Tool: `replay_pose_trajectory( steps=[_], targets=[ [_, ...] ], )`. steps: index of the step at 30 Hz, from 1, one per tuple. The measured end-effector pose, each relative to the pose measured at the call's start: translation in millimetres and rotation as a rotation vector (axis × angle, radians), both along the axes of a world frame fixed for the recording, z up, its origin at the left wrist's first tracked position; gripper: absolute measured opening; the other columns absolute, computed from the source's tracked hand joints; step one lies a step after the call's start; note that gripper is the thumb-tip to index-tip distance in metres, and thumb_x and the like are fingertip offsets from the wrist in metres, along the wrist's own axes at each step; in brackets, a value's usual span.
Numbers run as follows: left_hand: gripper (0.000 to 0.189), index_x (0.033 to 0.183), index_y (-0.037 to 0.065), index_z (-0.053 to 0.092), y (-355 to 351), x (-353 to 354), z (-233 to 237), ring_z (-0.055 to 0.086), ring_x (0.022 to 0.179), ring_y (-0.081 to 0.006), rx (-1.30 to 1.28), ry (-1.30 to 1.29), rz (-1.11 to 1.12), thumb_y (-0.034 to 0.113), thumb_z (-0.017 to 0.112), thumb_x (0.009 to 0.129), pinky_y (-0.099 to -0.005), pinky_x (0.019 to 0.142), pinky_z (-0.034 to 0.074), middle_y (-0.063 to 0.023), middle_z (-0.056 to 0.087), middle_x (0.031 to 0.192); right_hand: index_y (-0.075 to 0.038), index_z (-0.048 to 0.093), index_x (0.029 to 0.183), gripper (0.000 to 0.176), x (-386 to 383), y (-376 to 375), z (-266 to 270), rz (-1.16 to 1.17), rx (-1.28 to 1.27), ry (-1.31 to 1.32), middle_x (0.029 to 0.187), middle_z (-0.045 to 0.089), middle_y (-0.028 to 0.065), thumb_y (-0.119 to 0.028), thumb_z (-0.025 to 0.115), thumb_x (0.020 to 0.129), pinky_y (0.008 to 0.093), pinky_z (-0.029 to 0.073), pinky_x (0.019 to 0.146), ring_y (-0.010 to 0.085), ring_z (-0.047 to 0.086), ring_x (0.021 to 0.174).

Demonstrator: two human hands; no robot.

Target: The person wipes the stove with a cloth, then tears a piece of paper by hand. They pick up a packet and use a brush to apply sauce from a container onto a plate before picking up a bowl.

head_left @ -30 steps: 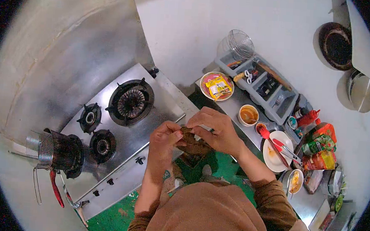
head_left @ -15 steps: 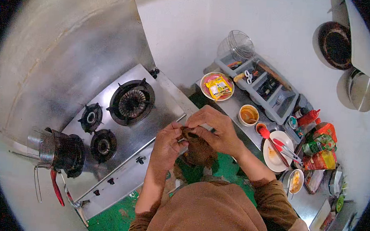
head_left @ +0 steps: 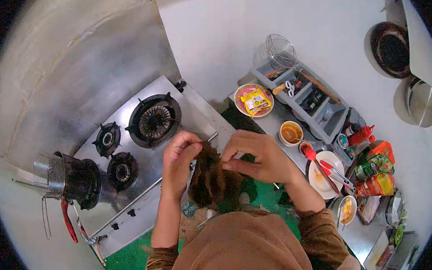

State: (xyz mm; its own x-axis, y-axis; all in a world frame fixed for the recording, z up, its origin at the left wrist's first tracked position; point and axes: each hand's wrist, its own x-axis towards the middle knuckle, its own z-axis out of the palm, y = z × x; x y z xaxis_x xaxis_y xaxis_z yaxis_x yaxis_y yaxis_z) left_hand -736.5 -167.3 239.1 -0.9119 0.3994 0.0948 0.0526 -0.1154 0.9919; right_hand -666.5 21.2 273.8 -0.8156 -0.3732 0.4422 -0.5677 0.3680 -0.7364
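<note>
A brown cloth (head_left: 211,179) is held up at chest height between both hands, over the front edge of the stove (head_left: 190,118). The left hand (head_left: 177,160) is closed, with its fingertips pinched on the cloth's upper left corner. The right hand (head_left: 259,157) is closed too, thumb and forefinger nipped on the upper right edge. The cloth is strung between the two pinches, and its long axis is let hang from the fingers toward the person's body. Neither hand is nearer, since both are touching it. It may be a pouch or net rather than flat cloth, but the folds are too dark to tell. A sauce bowl (head_left: 291,133) and a white plate (head_left: 322,178) are seen right of the hands, and a dark pot (head_left: 77,178) is seen well to their left.
</note>
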Motion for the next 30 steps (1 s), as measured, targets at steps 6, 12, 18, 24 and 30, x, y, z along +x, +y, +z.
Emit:
replay_pose_trajectory(
  steps=[6,12,18,24,30],
  targets=[
    [0.004,0.083,0.002,0.053,4.9,7.8,2.4,0.045,0.073,-0.0051,-0.007,0.105,-0.082,0.001,0.056,0.08,-0.0192,0.067,0.037,0.0028,0.05,0.078,-0.004,0.058,0.082,0.013,-10.7,-11.8,-8.0,-0.285,0.016,0.232,0.084,0.061,0.0054,-0.004,0.066,0.072,0.0321,0.046,0.077,0.0214,0.058,0.084],
    [0.009,0.087,0.004,0.053,9.3,5.3,-12.1,0.051,0.076,-0.0074,-0.12,0.244,-0.055,0.003,0.058,0.079,-0.023,0.068,0.043,0.0001,0.054,0.08,-0.006,0.054,0.083,0.01,-9.9,-7.4,-5.2,-0.205,0.02,-0.037,0.084,0.059,0.0086,-0.004,0.06,0.075,0.034,0.046,0.07,0.0267,0.059,0.08],
    [0.025,0.092,0.005,0.052,13.4,11.6,-33.5,0.059,0.081,-0.0204,-0.348,0.425,-0.105,0.0,0.059,0.069,-0.0305,0.073,0.047,-0.0077,0.057,0.084,-0.004,0.056,0.089,0.013,-11.0,-9.4,-21.2,-0.257,-0.092,-0.112,0.087,0.061,0.0096,-0.004,0.06,0.076,0.0329,0.048,0.069,0.0275,0.061,0.079],
    [0.031,0.095,0.005,0.053,-1.3,9.6,-85.8,0.058,0.087,-0.0291,-0.626,0.494,-0.11,-0.002,0.056,0.064,-0.0342,0.075,0.047,-0.012,0.057,0.091,-0.002,0.059,0.097,0.023,-8.1,19.6,-51.9,-0.434,-0.132,-0.136,0.083,0.06,0.008,0.003,0.062,0.074,0.0273,0.046,0.07,0.0159,0.059,0.076],
    [0.033,0.096,0.007,0.055,-14.9,0.6,-82.3,0.055,0.098,-0.0286,-0.35,0.595,-0.506,-0.002,0.052,0.065,-0.0357,0.082,0.046,-0.0114,0.056,0.106,-0.003,0.063,0.094,0.022,12.1,50.1,-107.0,-0.375,0.103,-0.179,0.084,0.061,0.0104,0.001,0.064,0.072,0.0307,0.047,0.071,0.0229,0.06,0.08]
  ],
)
